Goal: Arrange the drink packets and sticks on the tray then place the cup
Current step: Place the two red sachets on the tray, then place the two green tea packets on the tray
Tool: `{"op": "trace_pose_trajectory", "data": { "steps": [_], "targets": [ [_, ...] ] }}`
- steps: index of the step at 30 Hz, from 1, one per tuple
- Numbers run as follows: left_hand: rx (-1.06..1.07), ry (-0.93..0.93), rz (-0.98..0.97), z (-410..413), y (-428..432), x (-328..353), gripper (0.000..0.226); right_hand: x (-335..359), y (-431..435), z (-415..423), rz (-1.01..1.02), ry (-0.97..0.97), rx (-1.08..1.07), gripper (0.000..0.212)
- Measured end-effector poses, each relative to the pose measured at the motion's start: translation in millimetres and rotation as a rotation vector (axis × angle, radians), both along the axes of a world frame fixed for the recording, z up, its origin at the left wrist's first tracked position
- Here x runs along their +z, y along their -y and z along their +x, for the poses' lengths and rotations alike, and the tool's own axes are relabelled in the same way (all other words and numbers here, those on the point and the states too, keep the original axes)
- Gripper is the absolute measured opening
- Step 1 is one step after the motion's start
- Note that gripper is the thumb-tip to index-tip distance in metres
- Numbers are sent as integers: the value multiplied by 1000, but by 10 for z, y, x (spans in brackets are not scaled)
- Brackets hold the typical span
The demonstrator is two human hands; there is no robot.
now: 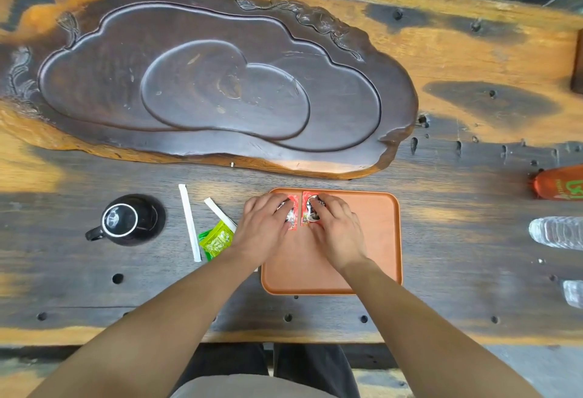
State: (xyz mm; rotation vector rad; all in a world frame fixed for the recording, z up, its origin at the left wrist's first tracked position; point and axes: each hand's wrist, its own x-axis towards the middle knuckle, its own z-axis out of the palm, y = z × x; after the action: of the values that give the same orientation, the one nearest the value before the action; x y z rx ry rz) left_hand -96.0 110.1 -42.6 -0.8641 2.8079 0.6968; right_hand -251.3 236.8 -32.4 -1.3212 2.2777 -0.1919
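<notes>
Two red drink packets lie side by side at the far left corner of the orange tray. My left hand rests on the left red packet, fingers flat on it. My right hand presses on the right red packet. Left of the tray, on the table, lie a green drink packet, a long white stick and a shorter white stick partly under my left wrist. A black cup stands upside down on a black saucer further left.
A large carved dark wooden tea board fills the table behind the tray. At the right edge lie an orange pouch and two clear plastic bottles. The wooden table has several small holes.
</notes>
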Motion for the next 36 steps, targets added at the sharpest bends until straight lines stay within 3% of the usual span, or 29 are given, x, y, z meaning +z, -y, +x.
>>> {"op": "trace_pose_trajectory", "data": {
  "steps": [8, 13, 18, 24, 27, 33, 36],
  "targets": [
    [19, -1, 2, -19, -15, 5, 44, -6, 8, -17, 1, 5, 12, 51],
    [56, -97, 26, 77, 0, 52, 41, 46, -42, 55, -39, -13, 6, 46],
    [324, -198, 48, 596, 68, 155, 31, 150, -13, 439, -145, 2, 92, 26],
    [612, -82, 117, 1291, 134, 122, 29, 116, 188, 1204, -205, 213, 188, 18],
    [533, -15, 183, 1429, 119, 134, 43, 127, 375, 1516, -159, 271, 174, 28],
    [412, 31, 276, 1560, 213, 126, 59, 92, 668, 1710, 8, 211, 75, 69],
    [414, 9, 286, 1588, 262, 108, 57, 88, 713, 1753, 45, 151, 62, 70]
  ]
}}
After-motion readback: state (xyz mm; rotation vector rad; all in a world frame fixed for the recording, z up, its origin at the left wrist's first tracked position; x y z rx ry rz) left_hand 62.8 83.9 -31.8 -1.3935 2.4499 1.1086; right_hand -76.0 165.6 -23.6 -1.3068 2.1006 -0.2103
